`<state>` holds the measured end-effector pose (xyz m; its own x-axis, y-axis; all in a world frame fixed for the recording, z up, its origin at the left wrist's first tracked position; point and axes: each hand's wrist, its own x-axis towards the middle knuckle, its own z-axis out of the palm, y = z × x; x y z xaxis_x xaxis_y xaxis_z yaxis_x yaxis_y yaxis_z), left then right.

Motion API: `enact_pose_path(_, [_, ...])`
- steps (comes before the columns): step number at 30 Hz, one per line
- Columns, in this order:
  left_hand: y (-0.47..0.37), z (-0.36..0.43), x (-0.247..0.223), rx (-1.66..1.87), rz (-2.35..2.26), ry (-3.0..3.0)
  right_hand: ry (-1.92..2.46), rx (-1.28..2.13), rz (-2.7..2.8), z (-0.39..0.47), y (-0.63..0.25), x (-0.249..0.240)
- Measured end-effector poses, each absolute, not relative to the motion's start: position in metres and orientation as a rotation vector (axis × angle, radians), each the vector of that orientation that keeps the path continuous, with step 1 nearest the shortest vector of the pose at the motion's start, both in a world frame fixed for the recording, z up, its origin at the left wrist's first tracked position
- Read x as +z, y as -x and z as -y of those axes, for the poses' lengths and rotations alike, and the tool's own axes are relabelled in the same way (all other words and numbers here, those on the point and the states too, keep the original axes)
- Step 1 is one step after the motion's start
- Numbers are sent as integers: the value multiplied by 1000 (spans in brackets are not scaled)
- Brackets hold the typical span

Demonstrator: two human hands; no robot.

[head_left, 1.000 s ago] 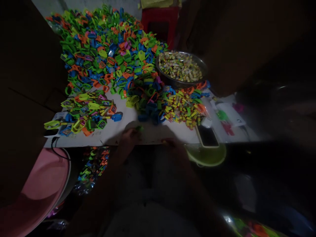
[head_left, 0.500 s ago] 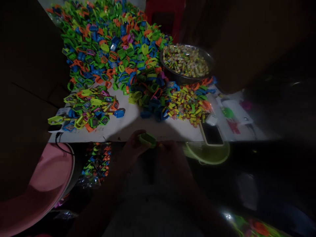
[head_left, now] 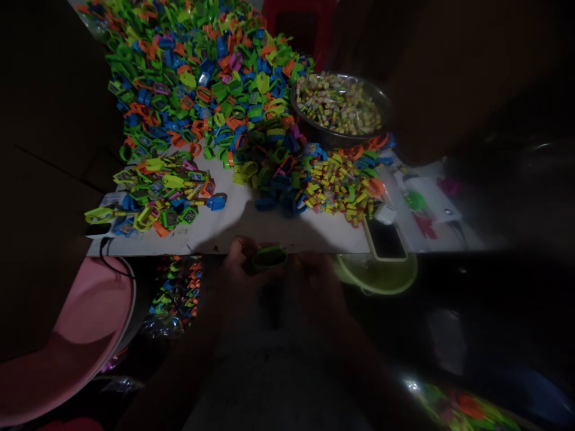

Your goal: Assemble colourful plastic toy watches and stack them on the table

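Observation:
My left hand (head_left: 240,260) is closed around a green plastic piece shaped like a small watch or band (head_left: 270,257), just off the table's front edge. Close beside it on the right, my right hand (head_left: 312,266) has its fingers pinched together in shadow; a faint orange speck shows at the fingertips, too dark to name. Beyond my hands, a small wrapped-candy pile (head_left: 335,185) in yellow and red lies on the white table (head_left: 242,230). A large heap of coloured plastic bands (head_left: 197,78) covers the back left, and a smaller group of them (head_left: 166,191) lies at the left.
A metal bowl (head_left: 381,102) of small wrapped pieces stands at the back. A phone (head_left: 386,240) and white case (head_left: 385,213) lie at the right edge, above a yellow-green basin (head_left: 381,278). A pink basin (head_left: 94,305) is at lower left, a red stool (head_left: 299,9) behind.
The green piece has turned in my left hand, its opening now facing me more. My right hand remains close beside it. The whole view has shifted slightly.

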<state>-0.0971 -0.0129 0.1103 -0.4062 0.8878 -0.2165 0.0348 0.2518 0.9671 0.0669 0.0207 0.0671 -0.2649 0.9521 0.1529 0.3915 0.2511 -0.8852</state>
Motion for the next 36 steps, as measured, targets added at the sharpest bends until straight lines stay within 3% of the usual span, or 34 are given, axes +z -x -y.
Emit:
enact_pose_path(9, [95,14,101,1236,-1779,-920,1118,687,2290,-32,-61,85])
enact_pose_path(16, [105,11,93,943,-1648,-817,1143,582,2750,-42,-60,76])
enact_pose_path(22, [137,7,86,1098,-1853,-951,1063,572,2589,-72,-59,64])
enact_pose_path(27, [235,-20,89,1460,-2342,-1184,1376,217,2325,-146,-68,46])
enact_pose_path(32, [311,-60,94,1371,-2790,-1313,1486,84,2432,-185,-64,31])
enact_pose_path(36, [275,-89,71,1221,-2519,-1691,1431,20,2451,-184,-62,19])
